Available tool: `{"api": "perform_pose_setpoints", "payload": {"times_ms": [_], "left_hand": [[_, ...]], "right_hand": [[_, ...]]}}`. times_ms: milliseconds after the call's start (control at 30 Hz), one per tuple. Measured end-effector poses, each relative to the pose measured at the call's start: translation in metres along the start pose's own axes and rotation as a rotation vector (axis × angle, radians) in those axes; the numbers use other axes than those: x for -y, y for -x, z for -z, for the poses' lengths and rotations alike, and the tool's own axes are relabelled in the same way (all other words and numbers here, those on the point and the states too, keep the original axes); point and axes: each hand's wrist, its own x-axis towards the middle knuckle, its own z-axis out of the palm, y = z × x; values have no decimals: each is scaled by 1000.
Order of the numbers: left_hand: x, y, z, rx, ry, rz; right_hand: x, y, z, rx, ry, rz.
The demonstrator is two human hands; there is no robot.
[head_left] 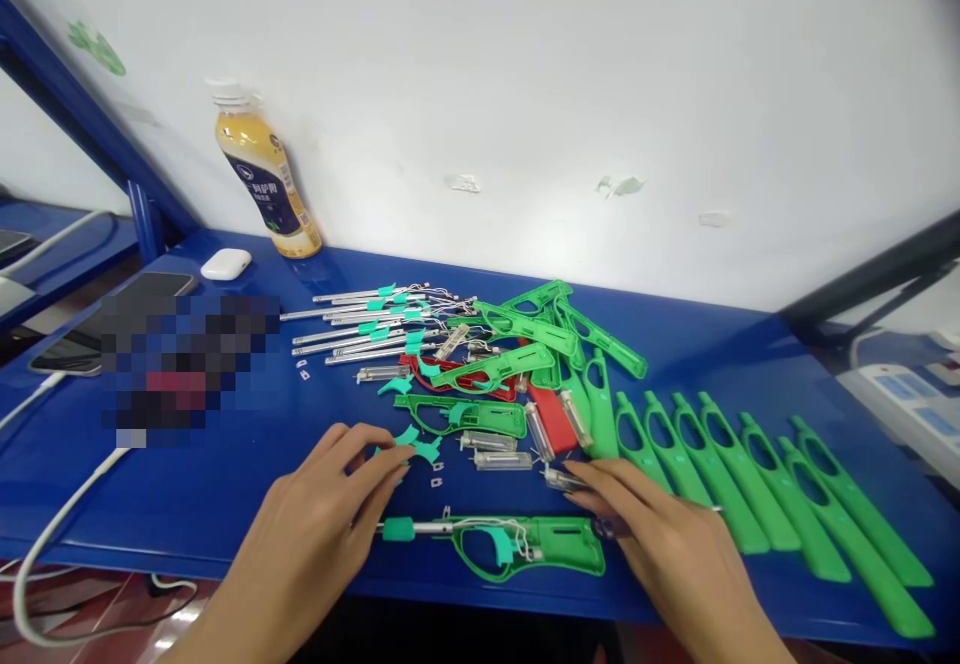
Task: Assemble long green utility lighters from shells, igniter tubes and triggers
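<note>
My left hand (322, 504) is closed in a pinch at the edge of some teal triggers (427, 449). The fingertips of my right hand (667, 534) are on a clear lighter fuel tank (564, 480). Under that palm lies a dark-handled tool (611, 527), mostly hidden, with a thin metal end showing on the far side. Between my hands, near the front edge, lies an open green lighter shell half (574, 544). It holds a metal tube (431, 529) with a teal sleeve, white wires and a teal trigger (504, 546). More clear tanks (502, 461) lie just behind.
Metal tubes with wires (367, 314) are heaped at the back. Green shell halves (525, 329) and a red piece (551, 419) pile mid-table. Several green shells (750, 484) line the right. A bottle (270, 184), earbud case (226, 264) and phone (67, 352) stand left.
</note>
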Motion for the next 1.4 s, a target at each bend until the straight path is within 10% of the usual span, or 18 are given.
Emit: {"api": "perform_pose_setpoints", "payload": {"times_ms": [333,967,1200,1400], "left_hand": [[5,7,11,-34,40,35],[-21,-19,-10,253,-44,-126],[-30,-17,2,108,138,-34],[-59,-14,5,136,669,307]], "right_hand": [[-1,5,-2,53,-3,-30],[2,30,8,129,-315,-198],[17,34,11,52,-221,-186],[41,21,19,40,-279,-54]]}}
